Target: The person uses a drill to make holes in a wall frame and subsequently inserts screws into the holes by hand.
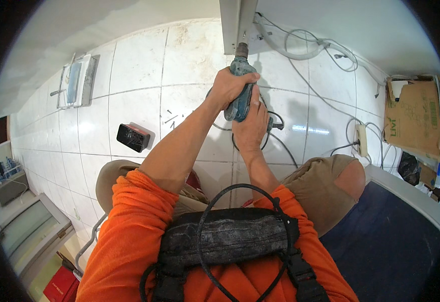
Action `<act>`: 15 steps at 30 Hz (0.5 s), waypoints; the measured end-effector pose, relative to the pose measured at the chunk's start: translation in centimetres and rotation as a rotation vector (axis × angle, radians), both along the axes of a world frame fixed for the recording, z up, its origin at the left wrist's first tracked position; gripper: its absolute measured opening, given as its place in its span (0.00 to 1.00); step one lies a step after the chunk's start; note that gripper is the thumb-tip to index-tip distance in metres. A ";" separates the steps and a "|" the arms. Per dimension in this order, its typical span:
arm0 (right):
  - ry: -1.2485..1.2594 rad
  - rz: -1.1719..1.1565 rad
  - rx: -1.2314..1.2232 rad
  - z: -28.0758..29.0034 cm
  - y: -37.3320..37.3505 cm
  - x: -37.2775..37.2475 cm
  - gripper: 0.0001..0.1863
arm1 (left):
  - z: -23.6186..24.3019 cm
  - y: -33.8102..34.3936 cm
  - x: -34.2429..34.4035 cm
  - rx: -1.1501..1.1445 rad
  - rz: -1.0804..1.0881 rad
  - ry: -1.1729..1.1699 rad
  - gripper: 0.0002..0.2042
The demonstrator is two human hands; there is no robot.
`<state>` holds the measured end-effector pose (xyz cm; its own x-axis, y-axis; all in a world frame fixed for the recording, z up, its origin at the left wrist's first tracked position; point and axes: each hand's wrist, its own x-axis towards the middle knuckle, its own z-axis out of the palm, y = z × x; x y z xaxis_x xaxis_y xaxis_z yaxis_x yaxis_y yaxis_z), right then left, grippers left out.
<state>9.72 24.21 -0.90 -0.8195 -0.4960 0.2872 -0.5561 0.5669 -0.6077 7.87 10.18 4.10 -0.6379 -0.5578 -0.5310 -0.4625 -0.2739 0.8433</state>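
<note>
**Two hands on a blue-green drill**

While both hands grip the drill [241, 90], its tip points up at a white metal bar [236, 25]; the left hand [228, 86] is wrapped tight over the top of the drill; the right hand [251, 126] is closed around its handle just below, so the two hands sit close together; a black cord [272, 138] curls on the white tiled floor [134, 65] under the drill; a small black box [133, 137] lies to the left, well apart; a white power strip [362, 140] and a cardboard box [415, 121] are off to the right.
</note>
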 end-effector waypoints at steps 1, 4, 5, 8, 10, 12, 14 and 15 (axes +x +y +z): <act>-0.013 0.002 0.018 -0.1 0.1 -0.1 0.50 | 0.3 0.2 -0.1 -0.005 -0.002 -0.007 0.23; -0.045 0.022 0.071 0.2 0.1 0.0 0.51 | -0.4 -0.1 0.2 0.006 0.022 0.056 0.22; -0.058 0.026 0.091 0.4 0.2 -0.1 0.51 | -0.2 0.0 0.2 0.019 0.020 0.059 0.22; -0.076 0.030 0.147 0.9 0.4 -0.3 0.51 | 0.5 0.1 0.1 0.052 0.017 0.071 0.22; -0.059 0.029 0.163 0.9 0.4 -0.5 0.52 | 0.7 0.2 0.1 0.069 0.020 0.083 0.23; -0.026 0.025 0.157 0.8 0.4 -0.4 0.52 | 0.5 -0.1 0.0 0.080 0.009 0.073 0.23; -0.003 0.024 0.134 0.7 0.3 -0.3 0.54 | 0.3 -0.3 0.1 0.084 0.004 0.066 0.23; 0.009 0.023 0.123 0.7 0.2 -0.3 0.55 | 0.2 -0.4 0.1 0.083 0.005 0.064 0.24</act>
